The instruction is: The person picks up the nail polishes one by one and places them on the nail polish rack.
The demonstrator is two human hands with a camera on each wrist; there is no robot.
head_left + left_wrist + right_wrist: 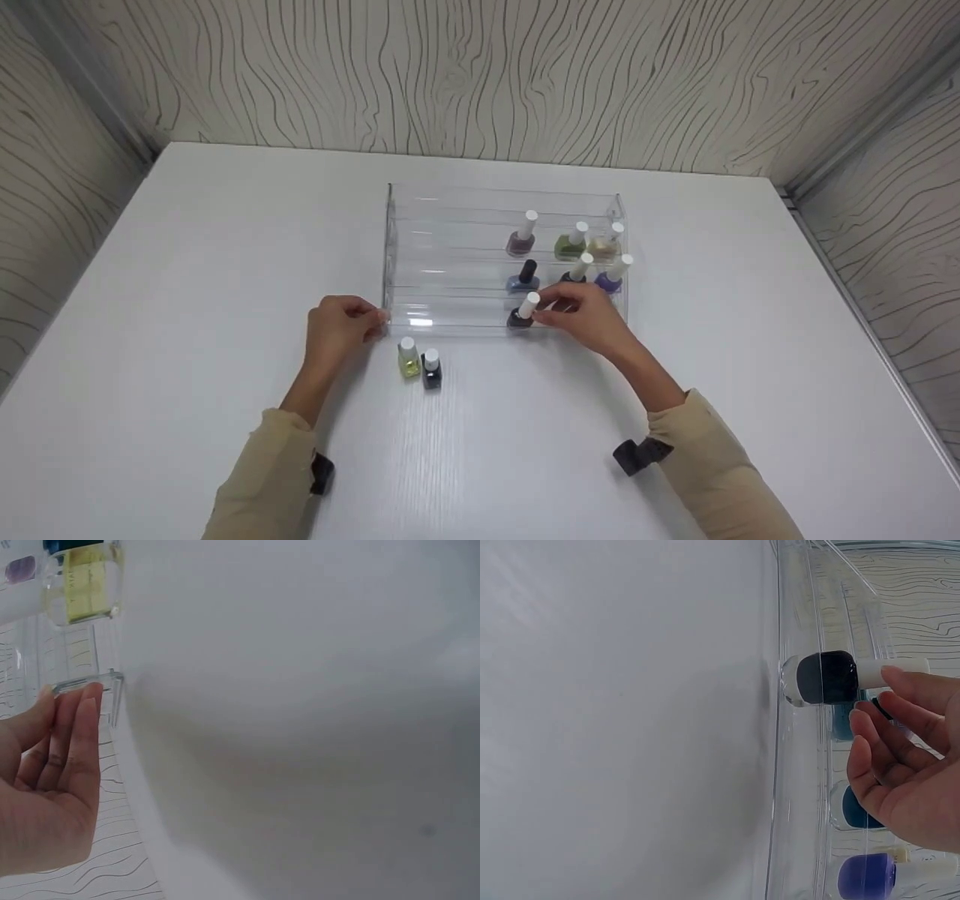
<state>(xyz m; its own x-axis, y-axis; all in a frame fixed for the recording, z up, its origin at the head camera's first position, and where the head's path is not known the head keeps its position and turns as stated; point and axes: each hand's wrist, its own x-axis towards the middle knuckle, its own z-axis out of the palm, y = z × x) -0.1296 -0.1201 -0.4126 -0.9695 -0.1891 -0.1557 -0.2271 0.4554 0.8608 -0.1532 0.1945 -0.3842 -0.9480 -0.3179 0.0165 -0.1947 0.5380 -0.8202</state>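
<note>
A clear acrylic tiered rack stands on the white table. My left hand pinches its front left corner, thumb and fingers on the clear side edge. At the rack's front tier my right hand has thumb and forefinger at the white cap of a dark nail polish bottle, which sits upright in that tier. Behind it stand a blue bottle with a black cap, a dark one and a purple one. Higher up are mauve, green and pale gold bottles.
On the table before the rack's left front stand a yellow nail polish bottle and a dark one, close together. Patterned wall panels border the table's back and sides. Black wrist cameras stick out from both sleeves.
</note>
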